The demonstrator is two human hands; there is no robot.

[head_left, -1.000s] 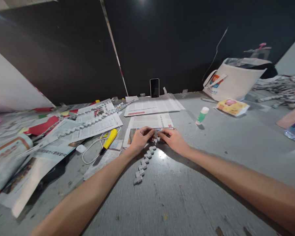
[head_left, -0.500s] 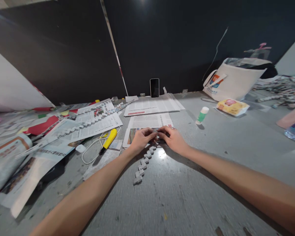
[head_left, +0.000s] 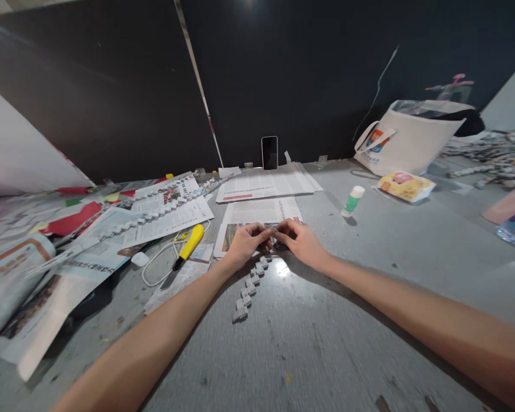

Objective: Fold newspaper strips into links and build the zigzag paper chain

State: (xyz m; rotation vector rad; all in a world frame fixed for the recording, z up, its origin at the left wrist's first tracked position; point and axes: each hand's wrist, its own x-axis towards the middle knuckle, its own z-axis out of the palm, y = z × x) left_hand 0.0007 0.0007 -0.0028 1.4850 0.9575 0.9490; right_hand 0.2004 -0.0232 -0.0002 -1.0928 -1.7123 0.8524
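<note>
While the folded newspaper chain (head_left: 249, 286) is pinched at its far end by left hand (head_left: 244, 245) and right hand (head_left: 302, 243), each fold should be creased firmly and kept aligned.

A craft workspace: a grey table (head_left: 326, 320) strewn with newspaper sheets (head_left: 167, 220), glue stick (head_left: 352, 201) and coloured paper (head_left: 75, 220).

Folded newspaper chain (head_left: 249, 286) zigzags across the grey table (head_left: 326, 320).

Both your forearms are bare right up to the picture's edge, no sleeves showing anywhere. Your left hand (head_left: 244, 245) wears no glove, ring or watch, and your right hand (head_left: 302, 243) is just as plain. Wrists are uncovered, fingers (head_left: 257, 230) bare, nothing strapped on.
</note>
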